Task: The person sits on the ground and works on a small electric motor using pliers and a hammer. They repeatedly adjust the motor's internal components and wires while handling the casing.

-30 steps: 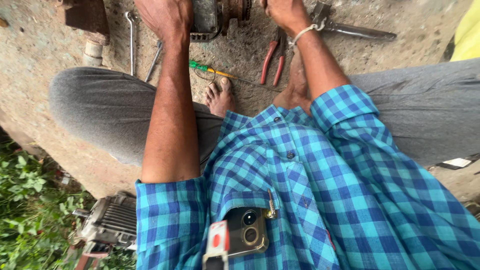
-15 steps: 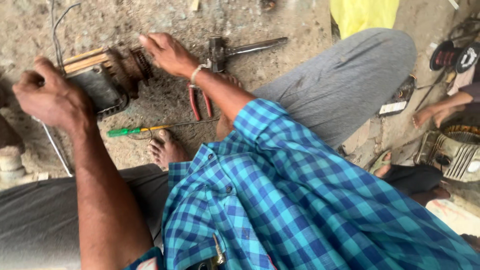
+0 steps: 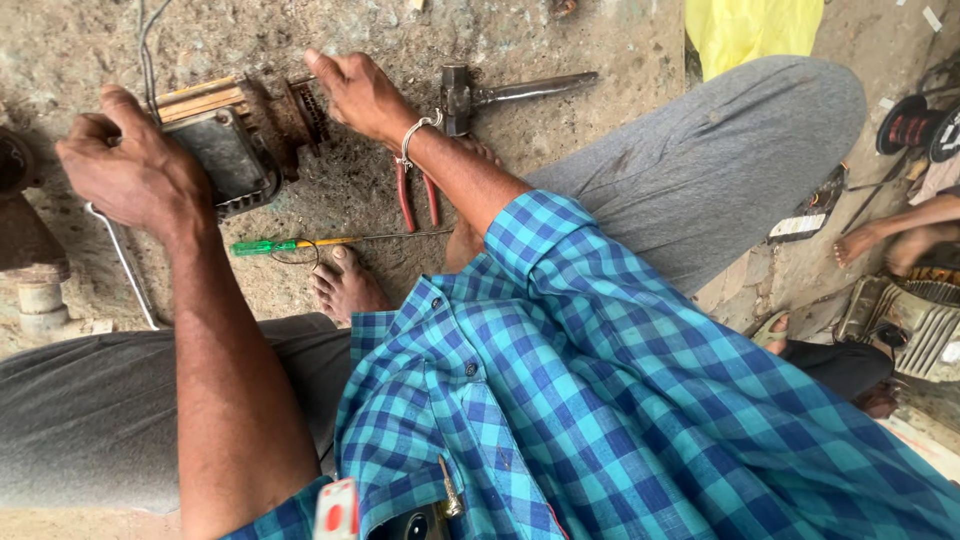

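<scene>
Our left hand (image 3: 135, 170) and right hand (image 3: 360, 95), fingers closed, grip the rusty motor (image 3: 235, 135) on the floor. It may slip or roll onto our foot (image 3: 345, 285); sharp fins could cut.

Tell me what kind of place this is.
Probably an informal motor repair spot, worked on bare ground. Both hands, left hand and right hand, grip a rusty motor; a hammer, red pliers and green screwdriver lie on the dirt floor.
</scene>
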